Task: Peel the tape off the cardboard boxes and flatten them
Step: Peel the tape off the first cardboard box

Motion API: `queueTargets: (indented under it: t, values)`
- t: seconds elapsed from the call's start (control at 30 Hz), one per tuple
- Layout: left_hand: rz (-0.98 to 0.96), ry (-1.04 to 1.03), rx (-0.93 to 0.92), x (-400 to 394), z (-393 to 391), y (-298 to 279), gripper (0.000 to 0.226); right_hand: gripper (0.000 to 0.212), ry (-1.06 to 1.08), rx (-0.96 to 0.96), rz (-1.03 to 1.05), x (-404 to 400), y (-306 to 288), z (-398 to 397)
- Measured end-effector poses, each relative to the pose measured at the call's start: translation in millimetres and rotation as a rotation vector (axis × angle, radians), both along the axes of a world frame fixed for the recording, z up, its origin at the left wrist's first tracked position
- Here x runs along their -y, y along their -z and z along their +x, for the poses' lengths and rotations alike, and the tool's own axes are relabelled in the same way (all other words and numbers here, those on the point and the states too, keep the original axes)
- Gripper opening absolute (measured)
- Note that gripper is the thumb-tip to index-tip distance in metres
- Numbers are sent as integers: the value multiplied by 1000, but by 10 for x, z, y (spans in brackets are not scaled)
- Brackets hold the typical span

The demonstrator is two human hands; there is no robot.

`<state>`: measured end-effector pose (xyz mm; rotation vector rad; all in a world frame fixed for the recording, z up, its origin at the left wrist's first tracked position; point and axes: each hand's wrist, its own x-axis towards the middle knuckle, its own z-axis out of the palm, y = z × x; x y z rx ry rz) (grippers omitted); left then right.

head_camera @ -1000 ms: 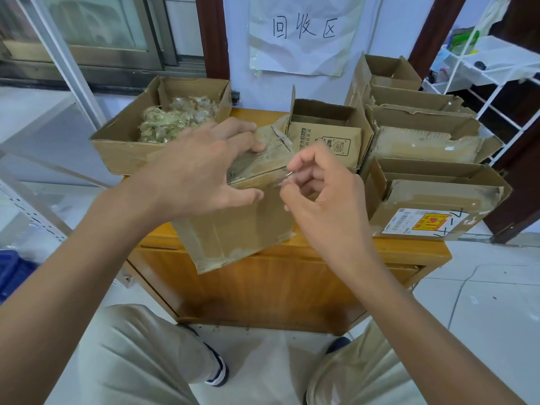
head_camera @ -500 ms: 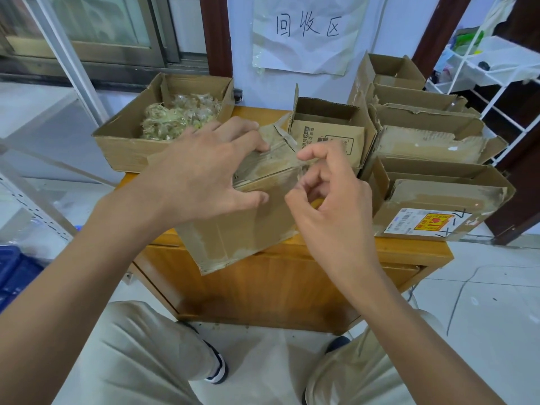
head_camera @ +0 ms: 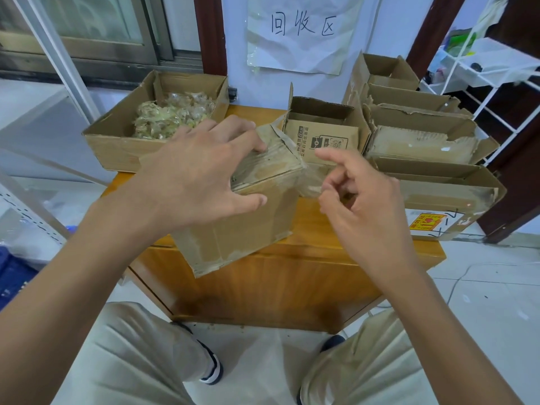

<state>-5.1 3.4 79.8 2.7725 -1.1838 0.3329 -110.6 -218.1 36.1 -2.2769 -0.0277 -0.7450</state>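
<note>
Right hand point(head_camera: 362, 197): now drawn rightward, pinching clear tape point(head_camera: 309, 182) stretched off the box point(head_camera: 251, 217). Left hand point(head_camera: 201, 176): grips box top, steadying against the pull.

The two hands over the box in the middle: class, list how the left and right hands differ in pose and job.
The left hand spreads wide and grips the box from above, its fingers over the top edge; the right hand is curled, away from the cardboard. The left hand steadies the box; the right hand pinches clear tape stretched off the box's corner. Both are bare and work on that one box.
</note>
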Motion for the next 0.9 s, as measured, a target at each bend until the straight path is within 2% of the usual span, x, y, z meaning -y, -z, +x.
queueTargets:
  t: [0.13, 0.17, 0.27, 0.33, 0.53, 0.67, 0.9]
  values:
    - [15, -9, 7, 31, -53, -26, 87, 37, 74, 69, 64, -39, 102, -25]
    - [17, -11, 14, 38, -68, -31, 87, 40, 107, 76, 60, -64, 108, -39]
    - [24, -16, 29, 67, -110, -42, 84, 67, 195, 36, -55, -146, 99, -50]
    - [31, -23, 50, 91, -127, -34, 80, 74, 242, 4, -130, -207, 97, -34]
    - [36, -29, 115, 130, -178, -33, 83, 51, 346, 47, -137, -348, 102, -36]
    - [32, -24, 106, 118, -194, -39, 82, 27, 240, 118, -127, -305, 119, -38]
    - [16, -42, 121, 87, -202, -12, 83, 21, 137, 96, -178, -2, -1, -115]
